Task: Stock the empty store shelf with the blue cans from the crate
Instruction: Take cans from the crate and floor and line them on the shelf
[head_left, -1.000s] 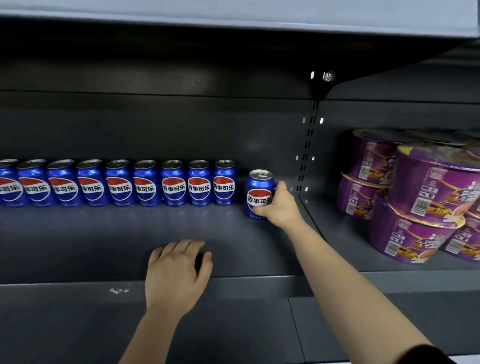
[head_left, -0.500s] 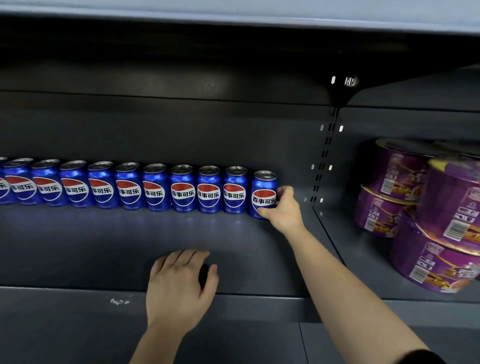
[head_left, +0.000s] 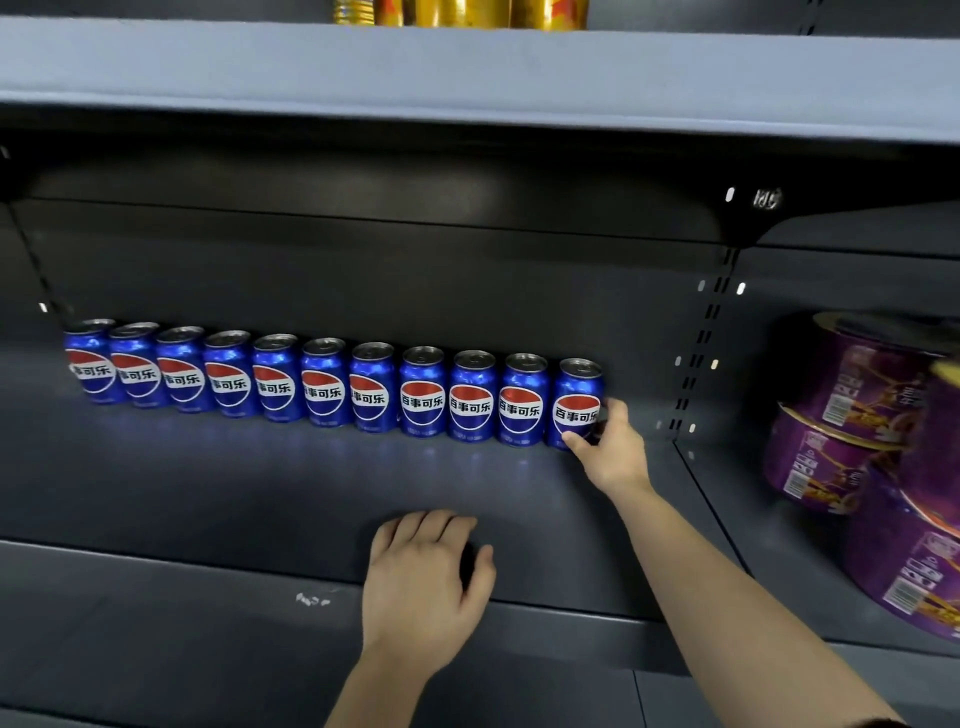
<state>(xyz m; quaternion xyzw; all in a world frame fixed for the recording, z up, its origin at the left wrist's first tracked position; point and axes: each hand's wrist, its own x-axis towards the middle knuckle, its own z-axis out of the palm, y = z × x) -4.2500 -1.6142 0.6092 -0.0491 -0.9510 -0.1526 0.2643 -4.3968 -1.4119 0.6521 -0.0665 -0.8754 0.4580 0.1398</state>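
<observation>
- Blue can (head_left: 576, 402), 11th in row (head_left: 332, 382), clamped in right hand (head_left: 613, 452).
- Left hand (head_left: 423, 571) flat, fingers together, on shelf (head_left: 260, 493).
- Advice: butt against neighbour, label front, then release.

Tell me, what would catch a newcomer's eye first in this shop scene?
First, the row of blue cans standing upright, side by side, along the back of the dark shelf, labels facing out. At its right end the right hand has its grip on the last can, while the left hand rests flat on the shelf's front edge. Further right, purple tubs are stacked in the next bay.
</observation>
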